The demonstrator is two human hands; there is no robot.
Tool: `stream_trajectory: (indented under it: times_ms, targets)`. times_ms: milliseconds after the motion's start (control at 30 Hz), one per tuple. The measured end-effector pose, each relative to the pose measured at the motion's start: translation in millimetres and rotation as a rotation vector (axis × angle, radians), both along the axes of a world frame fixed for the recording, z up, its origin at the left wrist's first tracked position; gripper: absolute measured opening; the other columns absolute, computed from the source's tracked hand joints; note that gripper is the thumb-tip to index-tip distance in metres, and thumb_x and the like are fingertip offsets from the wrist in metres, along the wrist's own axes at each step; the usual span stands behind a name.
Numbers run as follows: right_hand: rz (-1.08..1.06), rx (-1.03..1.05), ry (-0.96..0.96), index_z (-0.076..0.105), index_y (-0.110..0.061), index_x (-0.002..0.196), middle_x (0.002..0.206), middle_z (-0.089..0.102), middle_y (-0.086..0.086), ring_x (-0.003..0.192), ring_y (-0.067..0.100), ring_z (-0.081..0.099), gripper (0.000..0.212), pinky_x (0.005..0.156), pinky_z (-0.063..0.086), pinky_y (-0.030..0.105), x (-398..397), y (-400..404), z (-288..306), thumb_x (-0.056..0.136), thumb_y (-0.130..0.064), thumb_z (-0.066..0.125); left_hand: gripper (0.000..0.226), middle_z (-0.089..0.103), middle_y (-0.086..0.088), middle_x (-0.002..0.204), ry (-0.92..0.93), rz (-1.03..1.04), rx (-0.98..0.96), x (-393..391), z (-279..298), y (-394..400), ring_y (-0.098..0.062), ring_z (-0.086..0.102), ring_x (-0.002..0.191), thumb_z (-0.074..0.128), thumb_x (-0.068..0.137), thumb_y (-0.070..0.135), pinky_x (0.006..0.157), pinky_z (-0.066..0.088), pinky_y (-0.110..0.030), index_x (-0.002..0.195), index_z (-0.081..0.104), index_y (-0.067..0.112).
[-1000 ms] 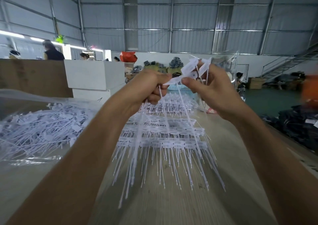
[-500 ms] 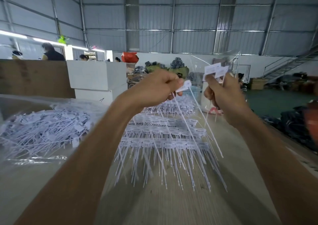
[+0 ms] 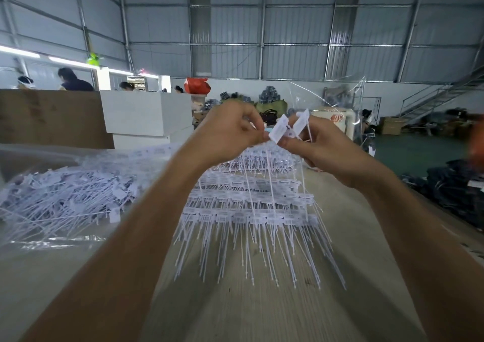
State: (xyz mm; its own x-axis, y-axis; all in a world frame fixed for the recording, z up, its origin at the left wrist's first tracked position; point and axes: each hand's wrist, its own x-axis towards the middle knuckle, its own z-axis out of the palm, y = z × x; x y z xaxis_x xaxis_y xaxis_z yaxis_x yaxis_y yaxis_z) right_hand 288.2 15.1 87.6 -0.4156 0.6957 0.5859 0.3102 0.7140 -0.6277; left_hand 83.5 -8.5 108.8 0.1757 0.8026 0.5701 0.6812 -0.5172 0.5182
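Observation:
Both hands are raised above a wooden table [image 3: 262,313]. My left hand [image 3: 230,132] pinches the flat white head of a plastic tag tie [image 3: 279,129], whose thin tail hangs down. My right hand [image 3: 317,145] grips a small bunch of the same white tag ties [image 3: 301,121] by their heads, tails hanging below. The two hands nearly touch, the tag heads meeting between them. Below them, rows of white tag ties [image 3: 248,210] lie lined up on the table, tails pointing toward me.
A loose heap of white tag ties [image 3: 65,200] lies on clear plastic sheeting at the left. A brown board [image 3: 52,116] and white boxes [image 3: 146,113] stand behind it, with people beyond. Dark bundled goods [image 3: 455,189] lie at the right; a clear plastic bag [image 3: 340,98] stands behind my hands.
My hands were apart half a second ago, each holding ties. They have come back together, with the left hand's tie head now meeting the bunch in my right hand.

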Motion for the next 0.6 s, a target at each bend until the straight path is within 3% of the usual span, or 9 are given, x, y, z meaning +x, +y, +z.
stream_trajectory:
  times_ms: [100, 167, 233, 300, 400, 500, 600]
  targets:
    - [0.012, -0.045, 0.101, 0.066, -0.019, 0.108, 0.062, 0.048, -0.01, 0.049, 0.003, 0.035, 0.01, 0.046, 0.03, 0.021, 1, 1, 1, 0.099, -0.02, 0.063, 0.028, 0.074, 0.009, 0.077, 0.087, 0.062, 0.061, 0, -3, 2, -0.019, 0.072, 0.077, 0.062, 0.094, 0.048, 0.075, 0.059, -0.04, 0.083, 0.073, 0.023]
    - [0.016, -0.036, 0.136, 0.066, -0.018, 0.107, 0.058, 0.046, -0.011, 0.048, 0.005, 0.033, 0.009, 0.046, 0.029, 0.021, 2, 2, 1, 0.1, -0.015, 0.062, 0.035, 0.072, 0.012, 0.069, 0.054, 0.021, 0.037, 1, -5, 1, -0.026, 0.07, 0.067, 0.054, 0.1, 0.044, 0.062, 0.054, -0.035, 0.081, 0.069, 0.018]
    - [0.028, -0.005, 0.142, 0.065, -0.016, 0.108, 0.056, 0.048, -0.014, 0.047, 0.002, 0.036, 0.01, 0.046, 0.031, 0.018, 1, 1, 0, 0.1, -0.013, 0.06, 0.04, 0.069, 0.015, 0.063, 0.057, 0.014, 0.039, 3, -5, 0, -0.028, 0.068, 0.063, 0.05, 0.103, 0.041, 0.061, 0.055, -0.033, 0.08, 0.066, 0.013]
    - [0.063, -0.013, 0.192, 0.065, -0.016, 0.109, 0.058, 0.047, -0.012, 0.047, 0.004, 0.035, 0.011, 0.045, 0.029, 0.02, -1, 1, -2, 0.099, -0.012, 0.061, 0.043, 0.064, 0.011, 0.054, 0.015, -0.019, 0.031, 4, -3, -2, -0.019, 0.063, 0.053, 0.049, 0.104, 0.037, 0.061, 0.055, -0.03, 0.076, 0.065, 0.009]
    - [0.117, -0.018, 0.29, 0.064, -0.02, 0.099, 0.062, 0.05, -0.008, 0.05, 0.006, 0.039, 0.008, 0.046, 0.029, 0.023, -6, -2, -3, 0.098, -0.012, 0.063, 0.039, 0.059, 0.01, 0.048, -0.151, -0.091, -0.037, 2, 2, -5, -0.004, 0.051, 0.042, 0.053, 0.103, 0.03, 0.046, 0.044, -0.018, 0.072, 0.066, 0.011]
    - [0.095, 0.09, 0.232, 0.062, -0.02, 0.106, 0.068, 0.063, -0.024, 0.06, -0.008, 0.057, 0.011, 0.055, 0.043, 0.008, -12, -4, -3, 0.099, -0.012, 0.062, 0.035, 0.056, 0.008, 0.048, -0.267, -0.119, -0.144, -3, 3, -5, -0.009, 0.045, 0.043, 0.057, 0.101, 0.029, 0.04, 0.036, -0.018, 0.077, 0.066, 0.006]
    - [0.022, 0.172, 0.145, 0.064, -0.019, 0.111, 0.08, 0.065, -0.031, 0.079, -0.01, 0.06, 0.014, 0.074, 0.047, 0.01, -14, -4, -1, 0.098, -0.015, 0.064, 0.033, 0.053, 0.0, 0.051, -0.391, -0.16, -0.271, -7, 3, -2, -0.016, 0.035, 0.049, 0.059, 0.1, 0.026, 0.04, 0.029, -0.019, 0.092, 0.066, -0.006]
